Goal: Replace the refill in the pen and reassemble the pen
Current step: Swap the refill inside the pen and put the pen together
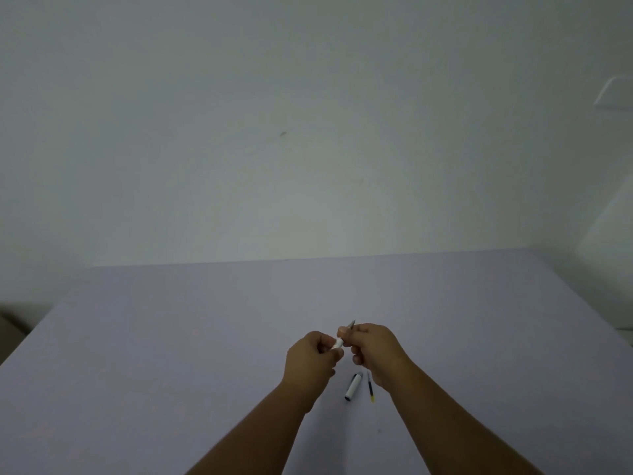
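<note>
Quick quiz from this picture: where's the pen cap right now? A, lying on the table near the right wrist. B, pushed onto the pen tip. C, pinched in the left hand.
A: the pen cap lies on the table beside the loose refill, just under the right wrist, while both hands hold the pen.

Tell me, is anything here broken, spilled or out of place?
Nothing stands out. Both hands, left and right, hold the pen; the cap and a refill lie tidily on the table.
</note>
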